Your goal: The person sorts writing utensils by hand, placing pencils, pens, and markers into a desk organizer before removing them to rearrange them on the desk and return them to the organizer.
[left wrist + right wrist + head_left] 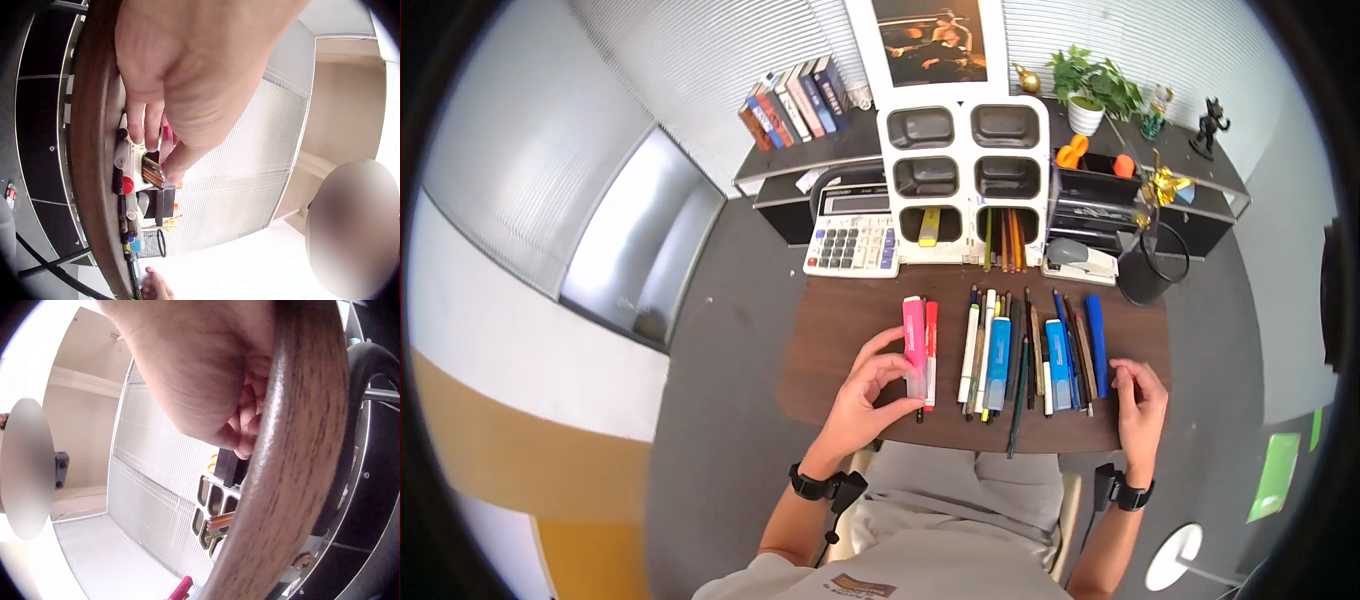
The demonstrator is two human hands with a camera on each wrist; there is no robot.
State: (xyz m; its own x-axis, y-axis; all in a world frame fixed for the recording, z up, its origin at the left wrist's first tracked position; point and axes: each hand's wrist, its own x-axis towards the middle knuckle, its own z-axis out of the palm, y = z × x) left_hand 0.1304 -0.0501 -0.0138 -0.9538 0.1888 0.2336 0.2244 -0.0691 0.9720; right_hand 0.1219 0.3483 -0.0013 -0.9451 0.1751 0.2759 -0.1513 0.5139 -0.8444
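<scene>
My left hand [870,398] pinches a pink highlighter [914,335] between thumb and fingers at the left of the desk; the same highlighter [166,139] shows past the fingers in the left wrist view. Right beside it lies a red-and-white marker [931,355]. My right hand [1142,405] rests at the desk's right edge, fingers loosely curled, holding nothing. Nearest to it is a blue pen-like stick [1096,345]. Between the hands lie two blue highlighters, one [998,365] left of the other [1057,365], among several pencils and pens. A dark green pencil [1018,400] juts over the front edge.
Behind them stands a white organizer [962,180] with a yellow highlighter [930,227] and several coloured pencils [1008,240] in its lowest compartments. A calculator [852,235] is on its left; a stapler [1082,262] and black mesh pen cup [1142,275] are on its right.
</scene>
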